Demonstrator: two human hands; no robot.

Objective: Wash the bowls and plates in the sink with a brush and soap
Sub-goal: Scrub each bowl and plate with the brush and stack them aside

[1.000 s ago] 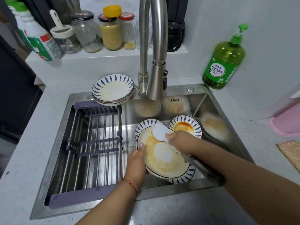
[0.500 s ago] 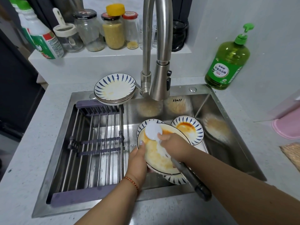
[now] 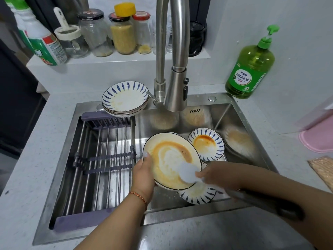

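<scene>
Over the sink (image 3: 239, 112), a stained plate (image 3: 167, 156) was gripped (tilted) by the left hand (image 3: 144, 175), while a brush (image 3: 187, 173) was held against it by the right hand (image 3: 219, 175).

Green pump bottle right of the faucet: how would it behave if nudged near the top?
The green soap bottle is tall with a narrow pump neck, so it is probably apt to tip. It looks mostly full, so likely heavy enough to resist light bumps. Its smooth plastic may be slippery for wet hands.
</scene>
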